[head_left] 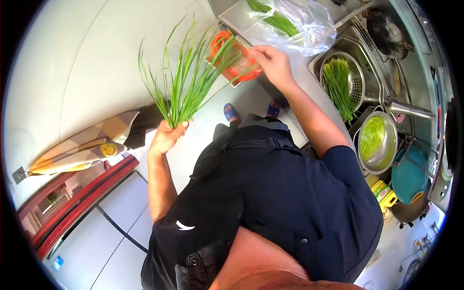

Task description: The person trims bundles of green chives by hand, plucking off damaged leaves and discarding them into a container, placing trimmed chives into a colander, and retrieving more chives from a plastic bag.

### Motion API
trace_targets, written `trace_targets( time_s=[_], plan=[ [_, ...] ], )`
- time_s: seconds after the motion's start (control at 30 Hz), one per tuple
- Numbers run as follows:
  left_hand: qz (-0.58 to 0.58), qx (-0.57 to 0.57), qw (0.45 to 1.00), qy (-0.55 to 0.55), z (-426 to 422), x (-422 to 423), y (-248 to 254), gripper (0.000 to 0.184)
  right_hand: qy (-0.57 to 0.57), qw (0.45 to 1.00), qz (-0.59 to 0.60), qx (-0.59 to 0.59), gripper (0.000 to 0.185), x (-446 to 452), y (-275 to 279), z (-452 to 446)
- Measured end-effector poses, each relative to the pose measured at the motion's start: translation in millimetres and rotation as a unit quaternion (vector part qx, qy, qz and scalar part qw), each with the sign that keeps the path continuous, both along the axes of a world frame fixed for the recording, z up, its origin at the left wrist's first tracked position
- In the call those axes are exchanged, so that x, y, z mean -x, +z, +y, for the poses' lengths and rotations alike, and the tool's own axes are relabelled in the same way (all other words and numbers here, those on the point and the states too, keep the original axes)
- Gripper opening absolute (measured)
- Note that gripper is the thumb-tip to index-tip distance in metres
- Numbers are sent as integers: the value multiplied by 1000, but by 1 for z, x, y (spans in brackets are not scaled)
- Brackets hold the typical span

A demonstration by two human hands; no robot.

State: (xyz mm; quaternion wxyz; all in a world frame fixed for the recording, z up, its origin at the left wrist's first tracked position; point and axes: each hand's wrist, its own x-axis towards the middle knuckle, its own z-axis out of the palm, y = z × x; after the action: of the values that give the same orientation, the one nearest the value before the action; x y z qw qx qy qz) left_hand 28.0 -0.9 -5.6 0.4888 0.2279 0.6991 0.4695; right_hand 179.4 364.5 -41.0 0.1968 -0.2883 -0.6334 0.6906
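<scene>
In my left hand (166,137) is a bunch of garlic chives (186,92), gripped near its lower ends, the long green leaves fanning out away from me. My right hand (275,67) is over the edge of a bin lined with a red plastic bag (249,73), thumb and fingers pinched together. One long leaf runs from the bunch toward those fingertips, but whether they hold it is too fine to make out. Part of the red bag shows behind the leaf tips.
A clear plastic bag (314,29) with more chives lies on the counter. At the sink, a colander (356,79) holds chives, and a metal pan (389,150) holds pale green shredded vegetable. A dark wok (386,34) stands behind. Cloths (87,140) hang at left.
</scene>
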Motion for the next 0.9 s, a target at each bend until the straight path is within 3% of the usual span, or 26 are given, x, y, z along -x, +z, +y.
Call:
trace_targets(
  time_s=[0.1,0.17,0.23,0.27,0.43,0.5,0.67,0.9],
  plan=[
    [-3,3,1000,-4,9,-2,3,26,-20,997,68,-35,23,-20,31,11],
    [4,5,1000,-14,13,-2,2,27,-20,997,46,-54,19,-31,51,18],
    [16,-2,1000,-27,20,-5,5,27,3,940,151,-307,16,-34,60,28],
    [32,32,998,-37,23,-7,11,26,-6,928,156,-337,16,-36,69,30],
    [40,36,997,-61,32,-9,16,23,-19,933,150,-327,16,-35,91,48],
    [86,-19,994,-67,38,-14,17,25,-23,920,171,-353,15,-34,103,53],
    [97,-14,992,-75,43,-15,18,25,-11,891,197,-410,16,-29,132,54],
    [134,-16,984,-118,49,-12,15,22,108,838,249,-474,13,-10,156,41]
  ],
)
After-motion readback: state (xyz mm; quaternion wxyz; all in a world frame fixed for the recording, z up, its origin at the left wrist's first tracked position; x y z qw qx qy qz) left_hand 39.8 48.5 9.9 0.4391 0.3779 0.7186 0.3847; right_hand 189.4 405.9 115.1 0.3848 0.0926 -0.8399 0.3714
